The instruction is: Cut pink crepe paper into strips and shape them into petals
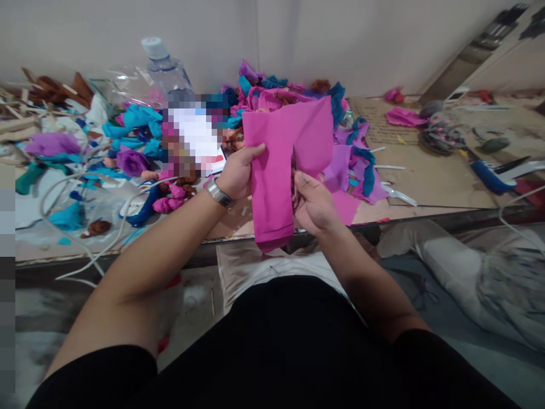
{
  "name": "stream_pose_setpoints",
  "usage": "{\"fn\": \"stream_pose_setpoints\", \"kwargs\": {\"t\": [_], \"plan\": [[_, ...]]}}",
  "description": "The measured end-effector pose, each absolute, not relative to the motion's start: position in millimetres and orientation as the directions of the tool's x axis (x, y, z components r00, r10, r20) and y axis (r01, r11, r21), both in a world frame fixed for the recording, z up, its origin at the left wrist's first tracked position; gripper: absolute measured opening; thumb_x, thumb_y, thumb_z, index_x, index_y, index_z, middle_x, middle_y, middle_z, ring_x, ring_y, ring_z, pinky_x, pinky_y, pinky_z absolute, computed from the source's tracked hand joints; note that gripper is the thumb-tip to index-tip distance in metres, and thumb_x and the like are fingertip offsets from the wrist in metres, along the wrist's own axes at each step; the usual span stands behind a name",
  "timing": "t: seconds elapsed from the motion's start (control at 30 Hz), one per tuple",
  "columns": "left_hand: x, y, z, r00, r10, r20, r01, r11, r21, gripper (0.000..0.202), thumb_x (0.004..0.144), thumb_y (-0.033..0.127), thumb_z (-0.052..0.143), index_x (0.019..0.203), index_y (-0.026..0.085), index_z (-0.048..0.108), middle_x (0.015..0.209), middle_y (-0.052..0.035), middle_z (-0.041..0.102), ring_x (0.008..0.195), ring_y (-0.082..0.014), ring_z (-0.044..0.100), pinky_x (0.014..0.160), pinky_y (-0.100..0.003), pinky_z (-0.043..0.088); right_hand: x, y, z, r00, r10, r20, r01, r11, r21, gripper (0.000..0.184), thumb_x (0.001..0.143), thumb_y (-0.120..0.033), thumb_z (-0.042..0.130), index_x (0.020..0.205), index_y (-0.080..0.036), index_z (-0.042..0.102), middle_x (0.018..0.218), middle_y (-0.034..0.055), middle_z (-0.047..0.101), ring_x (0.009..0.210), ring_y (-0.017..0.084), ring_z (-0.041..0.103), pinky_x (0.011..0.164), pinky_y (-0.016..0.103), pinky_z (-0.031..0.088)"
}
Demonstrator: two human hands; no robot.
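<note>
My left hand (pixel 239 171), with a metal watch on the wrist, pinches the left edge of a folded bright pink cloth (pixel 281 165) held up above the table edge. Closed round the handles of scissors (pixel 293 170) is my right hand (pixel 315 203). The blades point upward into the fold of the cloth near its middle. The lower end of the pink cloth hangs down between my two hands toward my lap.
A heap of pink, purple and teal cloth scraps (pixel 298 96) lies behind the cloth. A plastic water bottle (pixel 164 65) and fabric flowers (pixel 131 162) sit at the left. White cable (pixel 85 187) loops at the left; tools (pixel 494 173) lie on cardboard (pixel 426 176) at right.
</note>
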State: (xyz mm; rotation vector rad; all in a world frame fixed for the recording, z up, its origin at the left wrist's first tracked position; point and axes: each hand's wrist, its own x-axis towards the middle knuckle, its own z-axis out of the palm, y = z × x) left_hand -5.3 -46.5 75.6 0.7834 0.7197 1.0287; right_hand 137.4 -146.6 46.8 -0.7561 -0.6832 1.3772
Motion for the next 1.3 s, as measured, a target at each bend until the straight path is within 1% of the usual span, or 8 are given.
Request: {"fn": "stream_pose_setpoints", "kwargs": {"t": [0.17,0.3,0.4,0.63,0.83,1.0,1.13,1.3], "plan": [[-5.6,-46.5,74.5,0.381,0.917,-0.119,-0.455,0.298,0.839,0.011,0.091,0.026,0.07,0.096,0.017,0.073,0.083,-0.0051,0.08,0.1,-0.026,0.081,0.104,-0.041,0.064,133.7,-148.1,49.5,0.095,0.995,0.009,-0.557,0.06,-0.828,0.045,0.071,-0.054,0.097,0.102,-0.028,0.078,0.106,0.0003,0.085,0.114,0.024,0.077,0.1,0.04,0.065],[-7.2,-44.5,72.6,0.396,0.909,-0.127,-0.437,0.309,0.845,0.012,0.093,0.03,0.069,0.095,0.019,0.073,0.082,-0.0053,0.079,0.101,-0.0267,0.081,0.102,-0.04,0.065,133.3,-150.7,45.6,0.107,0.994,-0.004,-0.575,0.058,-0.816,0.044,0.072,-0.052,0.096,0.105,-0.028,0.078,0.108,0.0014,0.085,0.126,0.025,0.074,0.107,0.043,0.063],[-7.6,-44.1,72.3,0.395,0.907,-0.145,-0.414,0.317,0.853,0.013,0.091,0.032,0.072,0.094,0.02,0.073,0.082,-0.005,0.079,0.102,-0.027,0.081,0.101,-0.039,0.065,134.2,-151.3,44.0,0.1,0.995,0.012,-0.595,0.069,-0.801,0.044,0.071,-0.051,0.097,0.104,-0.027,0.079,0.107,0.0012,0.085,0.126,0.024,0.074,0.109,0.042,0.063],[-5.2,-47.9,72.9,0.384,0.912,-0.143,-0.447,0.319,0.836,0.012,0.088,0.029,0.075,0.094,0.018,0.073,0.083,-0.0058,0.079,0.105,-0.0291,0.08,0.106,-0.044,0.062,134.1,-147.3,53.7,0.099,0.995,0.013,-0.557,0.066,-0.828,0.039,0.072,-0.054,0.096,0.093,-0.028,0.077,0.101,0.0005,0.085,0.121,0.024,0.075,0.1,0.041,0.066],[-5.5,-47.6,73.2,0.372,0.919,-0.133,-0.474,0.311,0.824,0.009,0.092,0.025,0.072,0.091,0.017,0.074,0.082,-0.0047,0.076,0.103,-0.0262,0.08,0.108,-0.042,0.06,132.2,-147.5,55.3,0.109,0.994,-0.026,-0.546,0.038,-0.837,0.034,0.078,-0.052,0.092,0.093,-0.027,0.075,0.099,0.0014,0.083,0.116,0.023,0.075,0.095,0.039,0.066],[-6.1,-46.9,73.5,0.381,0.914,-0.141,-0.463,0.321,0.826,0.01,0.094,0.026,0.071,0.092,0.017,0.075,0.082,-0.0054,0.076,0.1,-0.0251,0.08,0.107,-0.041,0.061,134.0,-150.9,53.8,0.093,0.995,-0.035,-0.553,0.023,-0.833,0.032,0.081,-0.051,0.092,0.091,-0.026,0.074,0.087,-0.0019,0.08,0.091,0.017,0.075,0.079,0.03,0.063],[-5.7,-46.8,72.7,0.376,0.918,-0.129,-0.461,0.306,0.833,0.01,0.092,0.027,0.073,0.092,0.017,0.075,0.086,-0.005,0.078,0.1,-0.025,0.08,0.106,-0.039,0.062,135.6,-149.6,51.4,0.098,0.995,-0.026,-0.577,0.035,-0.816,0.033,0.078,-0.05,0.095,0.087,-0.025,0.074,0.075,-0.0062,0.073,0.069,0.011,0.066,0.067,0.025,0.058],[-5.2,-47.4,73.2,0.357,0.921,-0.153,-0.455,0.314,0.833,0.01,0.088,0.027,0.077,0.092,0.018,0.073,0.086,-0.0044,0.078,0.106,-0.0271,0.08,0.104,-0.039,0.063,136.0,-148.6,50.6,0.128,0.99,-0.061,-0.558,0.021,-0.83,0.031,0.081,-0.05,0.093,0.087,-0.025,0.074,0.073,-0.0058,0.072,0.067,0.011,0.065,0.064,0.025,0.056]]}}
